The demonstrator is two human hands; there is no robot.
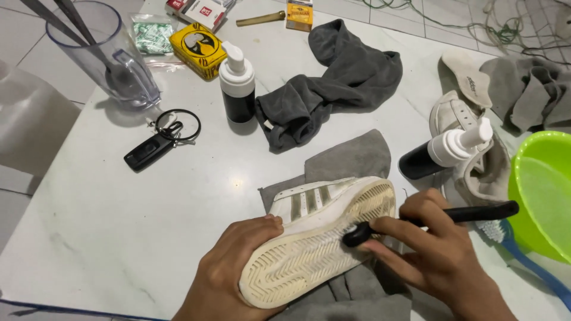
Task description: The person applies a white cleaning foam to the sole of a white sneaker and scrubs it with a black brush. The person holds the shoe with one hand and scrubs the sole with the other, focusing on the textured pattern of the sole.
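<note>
A white sneaker (315, 238) with grey side stripes lies tipped on its side on a grey cloth (351, 160), its pale ribbed sole facing me. My left hand (229, 270) grips the shoe's heel end from the left. My right hand (440, 252) holds a black-handled brush (470, 213), whose head presses against the sole near the middle. Foam or wetness shows on the sole under the brush head.
A second white shoe (470, 148) and a loose insole (467, 74) lie at right, beside a tipped pump bottle (443, 151), a green basin (544, 190) and a blue brush (523, 252). Behind: an upright pump bottle (238, 83), dark grey towel (333, 83), keys (157, 142), clear jug (107, 53), yellow box (198, 49).
</note>
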